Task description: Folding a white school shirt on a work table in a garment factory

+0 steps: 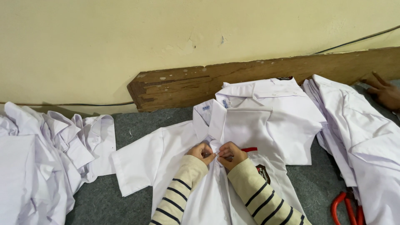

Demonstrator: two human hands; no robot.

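Head view caught your two forearms in cream sleeves with dark stripes coming up from the bottom edge, both meeting at the front of a white shirt [166, 160] spread flat on the grey felt surface [112, 200] right before you. Your left hand [202, 152] was curled nearly closed, its fingertips pinching the shirt's front edge just below the collar [212, 118]. Your right hand [230, 154] was likewise bunched tight, thumb and fingers pressed on the same spot of cloth, the two hands touching each other there. Just beside your right hand a small red thing [250, 149] poked out; you could not tell what it was. A dark badge [263, 173] sat on the shirt's chest near your right sleeve. Red-handled scissors [346, 208] lay on the felt low at your right. A heap of crumpled white shirts [41, 158] lay at your left, and draped white garments [358, 137] at your right. Behind your shirt rested a folded white shirt [271, 104], partly under its collar. Farther off, another person's hand [385, 92] rested on the right-hand garments, before a worn wooden board [183, 85] and the cream wall [125, 41].
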